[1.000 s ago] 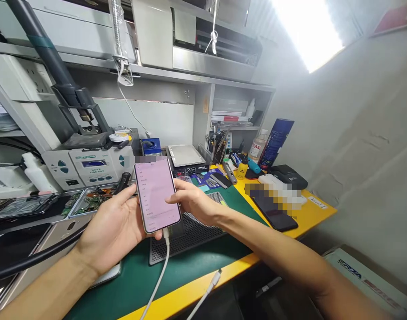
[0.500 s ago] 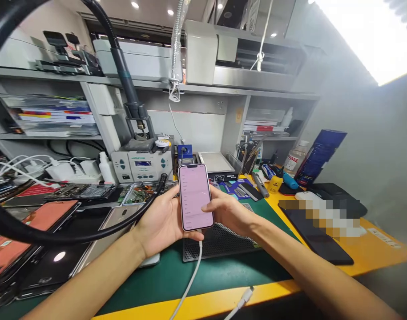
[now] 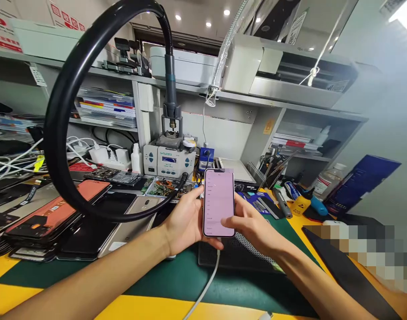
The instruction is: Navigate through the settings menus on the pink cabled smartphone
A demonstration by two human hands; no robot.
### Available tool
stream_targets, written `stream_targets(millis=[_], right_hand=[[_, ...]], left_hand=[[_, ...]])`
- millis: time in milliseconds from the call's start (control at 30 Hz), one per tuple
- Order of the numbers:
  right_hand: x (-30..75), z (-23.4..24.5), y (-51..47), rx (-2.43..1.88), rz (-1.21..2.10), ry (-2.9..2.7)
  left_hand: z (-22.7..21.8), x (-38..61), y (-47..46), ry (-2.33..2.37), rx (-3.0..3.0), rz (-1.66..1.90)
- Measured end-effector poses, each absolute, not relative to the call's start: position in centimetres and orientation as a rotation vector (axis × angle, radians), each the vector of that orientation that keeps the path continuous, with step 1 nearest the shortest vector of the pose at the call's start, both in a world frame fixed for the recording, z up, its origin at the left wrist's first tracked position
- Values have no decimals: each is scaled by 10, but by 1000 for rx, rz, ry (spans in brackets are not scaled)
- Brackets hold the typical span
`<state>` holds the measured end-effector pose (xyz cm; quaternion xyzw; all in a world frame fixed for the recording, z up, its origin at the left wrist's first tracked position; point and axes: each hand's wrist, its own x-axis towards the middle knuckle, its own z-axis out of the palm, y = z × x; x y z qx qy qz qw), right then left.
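Observation:
A smartphone (image 3: 218,200) with a lit pinkish screen stands upright above the bench, gripped along its left edge and back by my left hand (image 3: 185,220). My right hand (image 3: 251,226) holds its lower right side, thumb lying on the lower screen. A white cable (image 3: 206,284) hangs from the phone's bottom port and runs down toward the near edge. Under the hands lies a black perforated mat (image 3: 238,255) on a green work mat (image 3: 163,280).
A thick black hose (image 3: 61,111) loops from a rework station (image 3: 170,160) across the left. Phones and screens (image 3: 53,213) are piled at left. Tools, a bottle and a blue box (image 3: 360,182) stand at right; a dark phone (image 3: 343,266) lies near the right edge. Shelves rise behind.
The view has swung left, so the phone and both hands now sit right of centre. More of the left phone pile and the hose loop shows. Both hands keep their hold.

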<state>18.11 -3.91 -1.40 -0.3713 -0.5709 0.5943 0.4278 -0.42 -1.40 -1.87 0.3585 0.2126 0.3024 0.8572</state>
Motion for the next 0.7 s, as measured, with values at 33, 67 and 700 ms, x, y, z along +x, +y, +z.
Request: stream_targets(millis=[33,67,700], right_hand=[[181,-14,-39,-925,1487,-1428],[181,-14,-39,-925,1486,-1426],[178,-15,-37,-986,1527,-1258]], left_hand=[[-20,-4,-14,436,749,634],[-20,-4,-13,425,744,632],[-21,-4,-13,426,727,637]])
